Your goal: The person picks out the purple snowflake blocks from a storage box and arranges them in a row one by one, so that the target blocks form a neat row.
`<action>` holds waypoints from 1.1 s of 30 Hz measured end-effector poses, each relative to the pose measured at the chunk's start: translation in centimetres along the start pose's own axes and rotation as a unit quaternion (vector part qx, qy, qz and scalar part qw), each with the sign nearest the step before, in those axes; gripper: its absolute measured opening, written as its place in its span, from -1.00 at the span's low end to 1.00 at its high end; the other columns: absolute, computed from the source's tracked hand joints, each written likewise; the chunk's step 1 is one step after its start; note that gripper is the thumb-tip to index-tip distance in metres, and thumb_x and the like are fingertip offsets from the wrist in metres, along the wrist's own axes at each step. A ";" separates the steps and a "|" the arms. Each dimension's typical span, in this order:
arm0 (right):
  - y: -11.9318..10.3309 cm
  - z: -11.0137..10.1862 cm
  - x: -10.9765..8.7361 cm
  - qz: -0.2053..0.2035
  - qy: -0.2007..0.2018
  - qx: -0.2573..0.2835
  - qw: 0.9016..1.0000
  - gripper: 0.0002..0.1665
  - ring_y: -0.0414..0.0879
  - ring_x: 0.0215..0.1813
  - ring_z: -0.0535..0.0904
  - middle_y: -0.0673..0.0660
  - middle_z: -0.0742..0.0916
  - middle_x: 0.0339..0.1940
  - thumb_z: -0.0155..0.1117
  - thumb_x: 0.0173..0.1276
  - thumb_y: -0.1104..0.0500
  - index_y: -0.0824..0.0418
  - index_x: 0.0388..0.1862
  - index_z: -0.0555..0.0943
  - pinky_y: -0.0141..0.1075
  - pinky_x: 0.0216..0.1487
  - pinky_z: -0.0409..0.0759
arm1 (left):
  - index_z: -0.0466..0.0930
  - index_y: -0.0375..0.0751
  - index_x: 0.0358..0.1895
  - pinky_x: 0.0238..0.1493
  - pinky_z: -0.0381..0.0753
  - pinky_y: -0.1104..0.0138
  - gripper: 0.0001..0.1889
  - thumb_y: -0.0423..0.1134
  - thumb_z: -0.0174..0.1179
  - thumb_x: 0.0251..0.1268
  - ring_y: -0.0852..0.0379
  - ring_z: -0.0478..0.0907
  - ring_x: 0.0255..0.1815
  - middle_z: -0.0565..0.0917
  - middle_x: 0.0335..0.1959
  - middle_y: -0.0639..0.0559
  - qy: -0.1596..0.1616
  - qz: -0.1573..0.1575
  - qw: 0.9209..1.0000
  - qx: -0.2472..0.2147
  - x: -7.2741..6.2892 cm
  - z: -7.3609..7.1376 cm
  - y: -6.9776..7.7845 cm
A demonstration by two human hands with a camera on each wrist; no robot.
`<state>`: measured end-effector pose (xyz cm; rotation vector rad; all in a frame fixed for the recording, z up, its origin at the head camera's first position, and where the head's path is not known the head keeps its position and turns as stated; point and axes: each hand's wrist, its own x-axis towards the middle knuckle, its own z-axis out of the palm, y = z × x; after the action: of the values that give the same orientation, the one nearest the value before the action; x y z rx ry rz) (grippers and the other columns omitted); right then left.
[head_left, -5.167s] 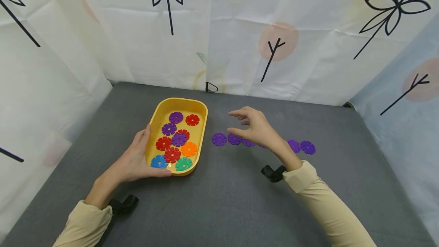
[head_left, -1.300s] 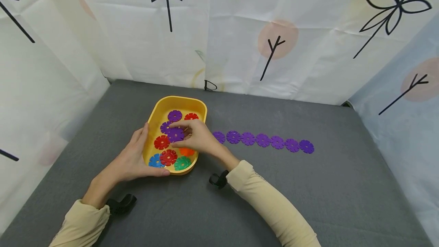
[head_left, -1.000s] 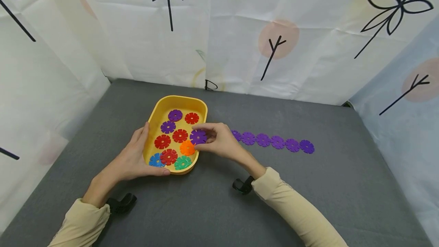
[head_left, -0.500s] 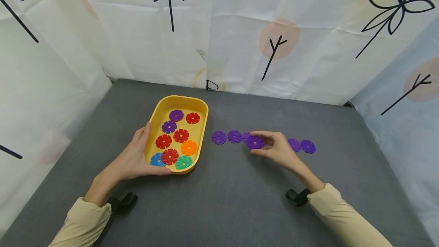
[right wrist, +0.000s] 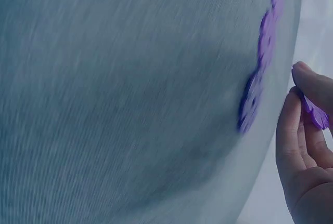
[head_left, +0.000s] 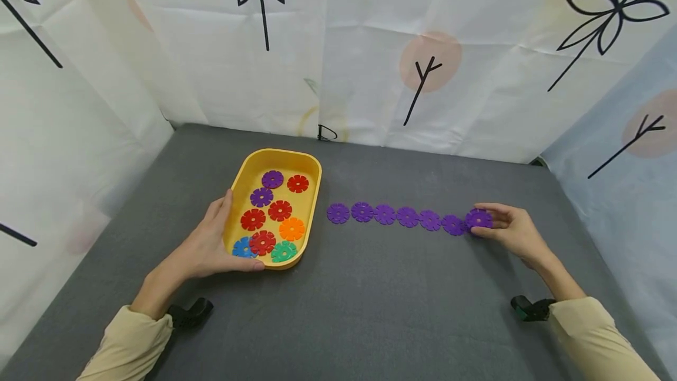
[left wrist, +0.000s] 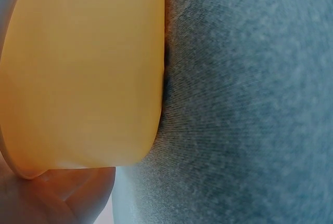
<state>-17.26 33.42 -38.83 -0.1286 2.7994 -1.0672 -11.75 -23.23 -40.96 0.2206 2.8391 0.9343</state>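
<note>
My right hand (head_left: 513, 231) pinches a purple flower-shaped disc (head_left: 478, 218) between thumb and fingers, above the right end of a row of purple discs (head_left: 407, 217). In the right wrist view, the held disc (right wrist: 316, 115) is apart from the row's end disc (right wrist: 251, 102), which lies flat on the table. My left hand (head_left: 208, 249) grips the yellow tray (head_left: 315, 193) at its left side and near corner, the thumb along the near rim. Inside the tray lie purple, red, orange, blue and green discs. The left wrist view shows mainly the tray's outer wall (left wrist: 88, 73).
The dark grey cloth-covered table (head_left: 359, 310) stretches around the tray and the row. White patterned curtains (head_left: 365, 87) stand behind it and at both sides. Each wrist carries a black camera mount.
The right hand picked a purple disc out of the tray and carried it rightward along the row to its right end. The left hand stays on the tray.
</note>
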 end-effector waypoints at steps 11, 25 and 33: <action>3.1 -2.4 -0.2 0.059 -0.017 -0.011 0.998 -0.21 0.43 0.36 0.44 0.61 0.43 0.41 0.39 0.43 0.08 0.45 0.48 0.36 0.06 0.12 0.63 | -0.51 -0.14 0.66 0.27 0.57 -0.22 0.59 0.41 0.52 -0.21 -0.28 0.22 0.40 -0.02 0.57 -0.33 -0.001 -0.004 1.000 0.001 0.0 0.2 0.0; 4.3 -2.2 -0.2 0.058 -0.024 -0.105 0.992 -0.26 0.02 -0.03 0.64 0.60 0.60 0.24 0.43 0.39 0.04 0.49 0.36 0.48 -0.35 -0.24 0.54 | -0.51 -0.14 0.67 0.27 0.57 -0.21 0.58 0.40 0.52 -0.20 -0.28 0.22 0.40 -0.03 0.57 -0.32 -0.002 -0.004 1.000 -0.002 0.0 0.1 0.0; 4.6 -2.2 0.3 0.056 -0.051 -0.115 0.990 -0.25 0.56 0.27 0.49 0.68 0.46 0.34 0.33 0.48 0.02 0.53 0.39 0.42 0.19 0.03 0.65 | -0.49 -0.15 0.67 0.29 0.55 -0.23 0.58 0.40 0.53 -0.21 -0.28 0.22 0.39 -0.03 0.58 -0.33 0.001 -0.003 1.000 -0.005 0.0 0.2 -0.1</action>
<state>-18.08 38.25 -40.28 -0.0474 2.7896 -0.6899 -11.70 -23.26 -41.16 0.2112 2.8348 0.9480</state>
